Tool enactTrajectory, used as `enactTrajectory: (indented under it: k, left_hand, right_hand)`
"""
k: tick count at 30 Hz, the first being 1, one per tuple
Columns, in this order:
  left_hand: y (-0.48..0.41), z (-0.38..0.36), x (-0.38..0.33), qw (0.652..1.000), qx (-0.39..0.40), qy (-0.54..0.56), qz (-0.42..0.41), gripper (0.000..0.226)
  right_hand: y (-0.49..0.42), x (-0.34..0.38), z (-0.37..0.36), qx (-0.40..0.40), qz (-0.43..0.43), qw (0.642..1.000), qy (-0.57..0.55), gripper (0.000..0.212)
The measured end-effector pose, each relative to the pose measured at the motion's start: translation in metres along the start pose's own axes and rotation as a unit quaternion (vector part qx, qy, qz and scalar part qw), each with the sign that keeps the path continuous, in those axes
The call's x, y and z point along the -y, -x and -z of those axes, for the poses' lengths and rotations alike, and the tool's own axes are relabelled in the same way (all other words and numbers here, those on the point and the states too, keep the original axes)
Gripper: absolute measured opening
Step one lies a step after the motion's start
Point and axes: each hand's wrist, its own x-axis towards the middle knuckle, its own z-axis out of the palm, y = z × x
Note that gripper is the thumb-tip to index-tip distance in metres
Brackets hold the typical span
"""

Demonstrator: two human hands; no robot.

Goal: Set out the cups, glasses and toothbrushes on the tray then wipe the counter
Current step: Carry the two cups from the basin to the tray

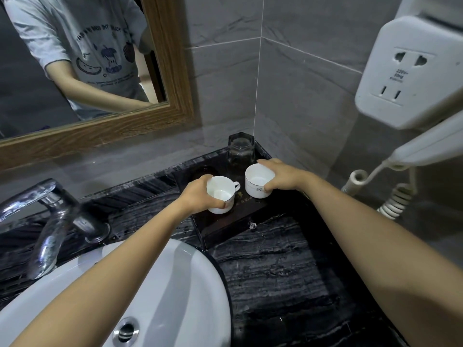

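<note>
Your left hand wraps around a white handled cup, fingers closed on its near wall, the handle pointing right. Your right hand clasps a second white cup from its right side. Both cups stand upright on the dark tray at the back corner of the black marbled table. A clear glass stands on the tray just behind the right cup. The white basin and chrome tap lie to the left.
</note>
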Motion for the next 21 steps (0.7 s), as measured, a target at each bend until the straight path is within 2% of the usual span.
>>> enactTrajectory:
  k: [7,11,21]
  left_hand:
    - [0.0003,0.0012,0.0040,1.000,0.020,-0.002,0.008,0.080]
    - [0.0011,0.0016,0.0048,1.000,0.030,0.005,0.007,0.078]
    - [0.0034,0.0010,0.0039,1.000,0.024,0.000,-0.003,0.075]
  right_hand:
    - [-0.0044,-0.0020,-0.0063,-0.018,-0.001,1.000,-0.013,0.093]
    - [-0.0077,-0.0030,-0.0078,-0.039,0.013,0.999,-0.020,0.083]
    - [-0.0092,-0.0027,-0.0083,-0.020,0.014,1.000,-0.016,0.087]
